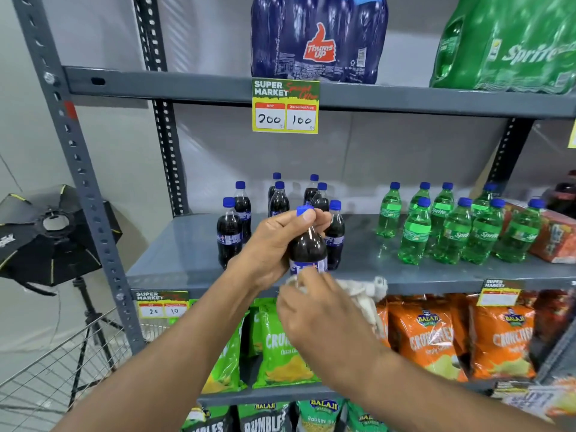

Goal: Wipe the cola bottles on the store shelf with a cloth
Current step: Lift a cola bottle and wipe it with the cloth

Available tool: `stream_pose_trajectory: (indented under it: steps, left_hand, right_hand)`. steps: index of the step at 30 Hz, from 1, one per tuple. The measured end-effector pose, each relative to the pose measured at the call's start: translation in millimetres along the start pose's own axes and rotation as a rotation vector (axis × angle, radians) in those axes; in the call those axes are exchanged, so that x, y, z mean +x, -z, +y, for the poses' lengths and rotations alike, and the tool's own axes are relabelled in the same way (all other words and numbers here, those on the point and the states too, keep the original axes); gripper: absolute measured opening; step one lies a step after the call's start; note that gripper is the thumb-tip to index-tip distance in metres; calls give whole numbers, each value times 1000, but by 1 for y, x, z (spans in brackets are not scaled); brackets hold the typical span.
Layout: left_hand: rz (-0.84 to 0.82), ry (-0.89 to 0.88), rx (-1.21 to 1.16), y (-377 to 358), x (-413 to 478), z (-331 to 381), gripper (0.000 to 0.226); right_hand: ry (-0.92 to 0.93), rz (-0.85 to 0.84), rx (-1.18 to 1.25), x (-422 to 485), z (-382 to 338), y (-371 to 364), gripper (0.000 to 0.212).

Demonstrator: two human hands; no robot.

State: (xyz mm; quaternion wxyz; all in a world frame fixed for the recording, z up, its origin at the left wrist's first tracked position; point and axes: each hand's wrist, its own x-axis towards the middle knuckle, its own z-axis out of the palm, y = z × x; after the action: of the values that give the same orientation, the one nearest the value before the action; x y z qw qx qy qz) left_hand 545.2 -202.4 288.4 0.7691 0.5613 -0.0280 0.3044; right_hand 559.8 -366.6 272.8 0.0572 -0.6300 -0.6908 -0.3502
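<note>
Cola bottle (pixel 308 247): lifted off the shelf (pixel 174 244), left hand (pixel 274 241) clamped round its neck and cap to steady it. Below that grip, right hand (pixel 314 310) bunches cloth (pixel 364 294) against the base, apparently for wiping.

Our right hand (pixel 314 316) is motion-blurred and hides most of the cloth (pixel 367 291). Our left hand (pixel 274 241) covers the held bottle's (pixel 308 247) neck. The Sprite pack (pixel 511 42) is perhaps half cropped.
</note>
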Motion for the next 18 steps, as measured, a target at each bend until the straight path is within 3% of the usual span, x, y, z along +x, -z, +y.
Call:
stream_pose_trajectory:
  steps: [4, 9, 12, 18]
  left_hand:
    - [5, -22, 45, 1, 0, 0, 21]
    - [26, -9, 36, 0, 2, 3, 23]
    - [-57, 11, -127, 4, -1, 3, 30]
    - [-60, -17, -343, 10, -5, -3, 38]
  right_hand:
    - [122, -90, -10, -15, 0, -12, 37]
    - [-31, 202, 118, 11, 31, 1, 36]
    - [-134, 414, 295, 15, 49, -1, 36]
    - [-189, 487, 600, -25, 26, -39, 35]
